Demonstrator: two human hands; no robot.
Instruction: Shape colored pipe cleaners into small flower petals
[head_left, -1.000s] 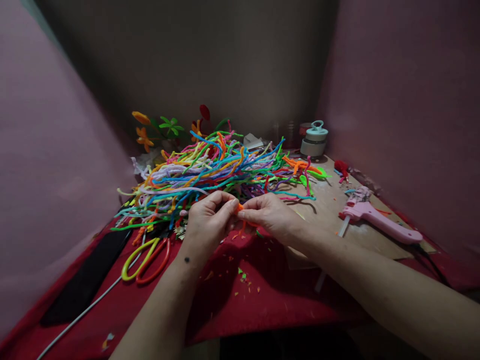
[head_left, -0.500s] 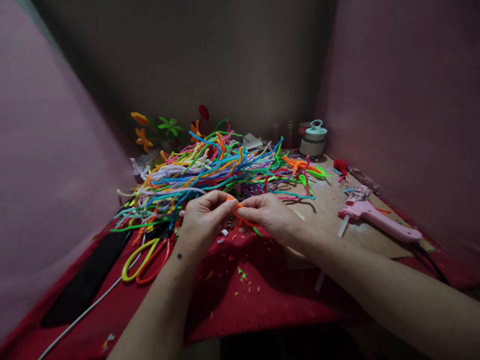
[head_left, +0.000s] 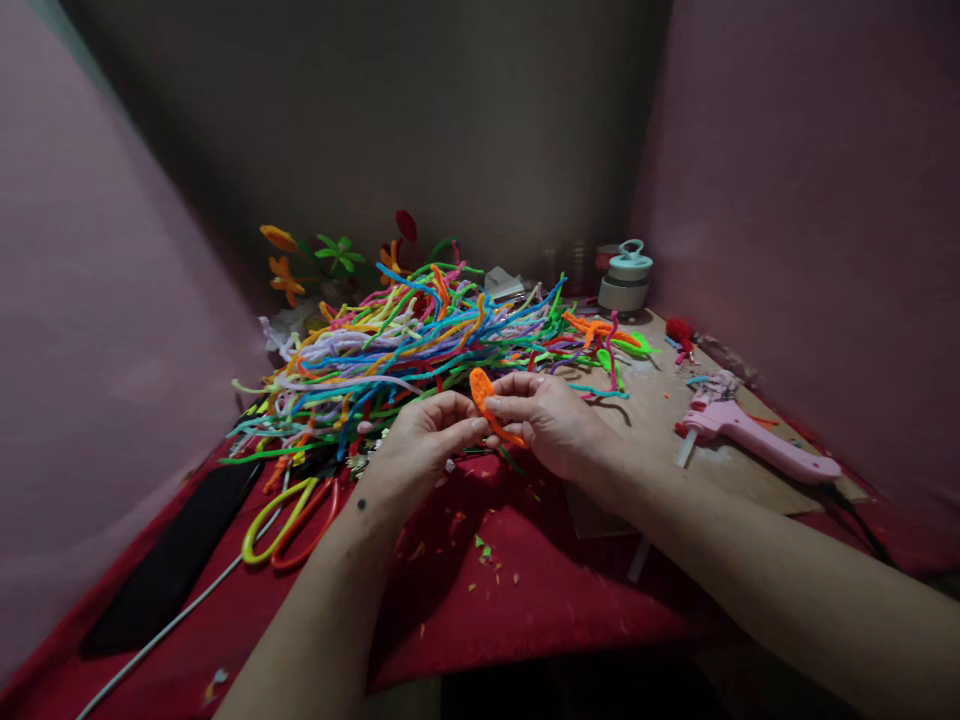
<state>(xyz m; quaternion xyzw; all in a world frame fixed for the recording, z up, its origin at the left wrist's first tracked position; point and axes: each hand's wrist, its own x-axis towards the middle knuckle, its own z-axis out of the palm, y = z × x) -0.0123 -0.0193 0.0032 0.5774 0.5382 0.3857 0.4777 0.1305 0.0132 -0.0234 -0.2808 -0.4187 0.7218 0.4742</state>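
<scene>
An orange pipe-cleaner piece, bent into a rounded petal-like loop, rises above the fingertips near the centre of the view. My right hand pinches it between thumb and fingers, and one orange end shows below that thumb. My left hand is closed in a pinch at the lower left side of the same piece; its fingertips partly cover it. Just beyond both hands lies a large tangled heap of coloured pipe cleaners.
Yellow and red-handled scissors lie left, beside a black flat object and a white cable. A pink glue gun rests on a brown board at right. Behind stand pipe-cleaner flowers and a lidded jar. Scraps dot the red cloth.
The orange piece has turned upward, so its rounded loop now shows above my fingers. My left hand has shifted slightly right and down, and my right hand has moved a little right.
</scene>
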